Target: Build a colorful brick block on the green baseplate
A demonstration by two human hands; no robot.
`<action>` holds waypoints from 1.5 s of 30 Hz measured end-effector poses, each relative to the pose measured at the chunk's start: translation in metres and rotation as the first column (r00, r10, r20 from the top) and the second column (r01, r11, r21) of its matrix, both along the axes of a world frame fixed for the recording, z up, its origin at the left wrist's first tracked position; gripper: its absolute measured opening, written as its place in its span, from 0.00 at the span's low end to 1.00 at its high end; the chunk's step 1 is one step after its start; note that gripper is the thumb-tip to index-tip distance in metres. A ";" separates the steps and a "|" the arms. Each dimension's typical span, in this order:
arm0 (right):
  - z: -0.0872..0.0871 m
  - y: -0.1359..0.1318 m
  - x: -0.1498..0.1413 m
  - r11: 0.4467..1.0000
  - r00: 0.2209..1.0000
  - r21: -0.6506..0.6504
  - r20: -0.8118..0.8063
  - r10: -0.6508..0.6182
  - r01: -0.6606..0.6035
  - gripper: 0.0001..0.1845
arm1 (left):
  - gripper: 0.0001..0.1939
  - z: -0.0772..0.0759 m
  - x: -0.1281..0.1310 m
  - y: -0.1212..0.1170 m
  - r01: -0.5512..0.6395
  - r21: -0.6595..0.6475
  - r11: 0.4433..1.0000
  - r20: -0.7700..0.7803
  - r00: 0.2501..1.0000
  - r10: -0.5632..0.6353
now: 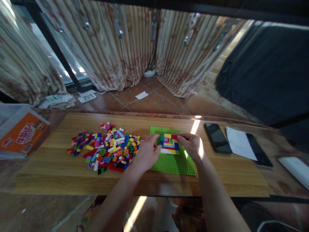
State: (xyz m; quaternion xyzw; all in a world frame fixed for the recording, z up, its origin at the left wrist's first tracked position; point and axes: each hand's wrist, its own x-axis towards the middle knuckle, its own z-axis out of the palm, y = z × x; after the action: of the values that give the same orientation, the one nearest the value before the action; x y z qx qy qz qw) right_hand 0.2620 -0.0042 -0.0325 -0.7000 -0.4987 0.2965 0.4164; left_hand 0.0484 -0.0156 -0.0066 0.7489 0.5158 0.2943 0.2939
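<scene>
A green baseplate (pixel 173 166) lies on the table and bears a block of toy bricks (pixel 170 146) in white, blue, yellow, red, green and purple rows. My left hand (pixel 147 151) is at the left side of these bricks, thumb and forefinger apart, with nothing seen between them. At the upper right corner of the build, the fingers of my right hand (pixel 191 145) are pinched at a red brick (pixel 173 137). Whether that brick is pressed down fully cannot be made out. Left of the baseplate spreads a pile of loose bricks (pixel 116 146) in many colours.
A black phone (pixel 217 138) lies right of the baseplate, with a white paper (pixel 240 142) over another dark device (pixel 259 150) beyond. A clear tub with an orange label (pixel 24 133) stands at the far left. The wooden table's (pixel 72 180) front edge runs below my forearms.
</scene>
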 end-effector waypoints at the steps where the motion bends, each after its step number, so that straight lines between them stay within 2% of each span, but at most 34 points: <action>1: -0.001 0.000 0.001 1.000 1.000 -0.002 -0.001 0.001 -0.001 0.18 | 0.20 -0.002 0.002 0.000 0.009 -0.021 1.000 -0.005 1.000 -0.009; 7: 0.002 0.001 0.001 1.000 0.999 -0.020 -0.054 0.002 -0.003 0.18 | 0.22 -0.007 0.009 -0.002 0.016 -0.076 0.997 -0.020 1.000 -0.017; 13: 0.005 0.001 -0.004 0.999 0.982 -0.037 -0.190 -0.017 0.010 0.20 | 0.23 -0.006 0.011 -0.003 0.012 -0.120 0.993 -0.006 1.000 -0.013; 20: 0.005 0.001 -0.005 1.000 0.976 -0.031 -0.217 0.000 -0.007 0.18 | 0.23 -0.006 0.012 -0.002 -0.002 -0.145 0.989 0.006 1.000 0.003; 27: -0.001 -0.001 0.000 1.000 0.987 0.012 -0.160 0.020 -0.018 0.25 | 0.23 -0.010 0.017 -0.005 -0.015 -0.128 0.992 0.032 0.999 0.019; 32: -0.003 0.003 0.008 0.999 0.999 0.017 -0.008 -0.037 0.038 0.25 | 0.26 -0.013 0.024 -0.013 0.023 -0.157 0.987 0.069 0.998 -0.012; 36: 0.008 0.004 0.004 0.991 0.986 0.078 0.123 -0.114 0.105 0.23 | 0.23 -0.011 0.017 -0.013 0.022 -0.115 0.993 0.069 0.998 -0.014; 40: 0.025 -0.002 -0.020 0.947 0.966 0.275 0.150 -0.211 0.164 0.18 | 0.20 -0.002 -0.010 -0.004 -0.066 -0.055 0.996 0.115 0.991 0.072; 42: 0.032 -0.008 -0.038 0.937 0.985 0.343 0.121 -0.119 0.072 0.16 | 0.19 0.004 -0.030 0.003 -0.171 -0.042 0.984 0.161 0.971 0.176; 45: 0.038 -0.019 -0.067 0.923 0.978 0.334 0.146 0.152 -0.193 0.12 | 0.17 0.010 -0.060 0.014 -0.349 -0.010 0.937 0.218 0.914 0.343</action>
State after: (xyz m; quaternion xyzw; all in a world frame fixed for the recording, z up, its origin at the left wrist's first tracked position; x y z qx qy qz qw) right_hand 0.1947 -0.0230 0.0054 -0.5854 -0.6263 0.1982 0.4752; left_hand -0.0120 -0.0014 0.0029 0.6136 0.6007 0.4289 0.2804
